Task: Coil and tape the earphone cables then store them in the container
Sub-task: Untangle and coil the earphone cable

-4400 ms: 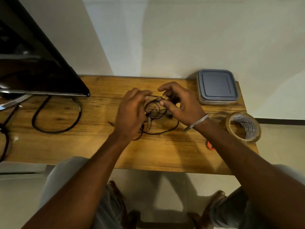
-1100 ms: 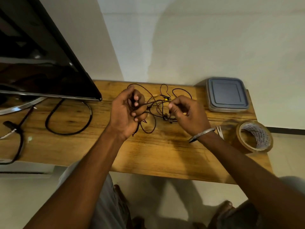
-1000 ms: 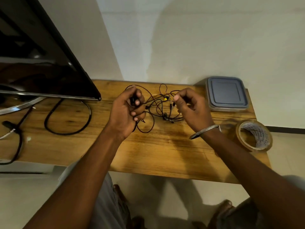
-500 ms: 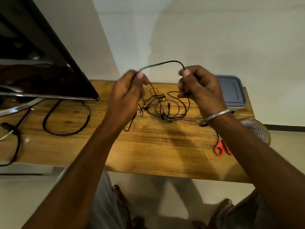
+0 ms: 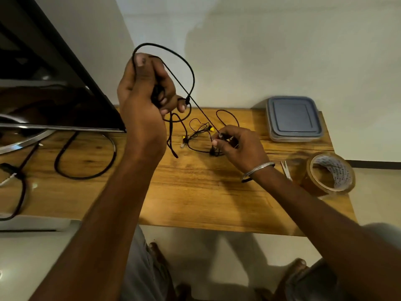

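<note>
Wood table (image 5: 195, 192), lidded container (image 5: 293, 118) back right. L hand (image 5: 145, 94) held high, fist round gathered loops; R hand (image 5: 238, 146) pinches a strand at the tabletop tangle. Earphone cables (image 5: 181, 58): prob. thin, limp, snag-prone, so take hold near the plug.

One wide-angle view only — worn on the person's head, looking forward and down over the table (image 5: 195, 192) toward the wall (image 5: 282, 51), close enough that both forearms (image 5: 112, 213) fill the lower frame.
</note>
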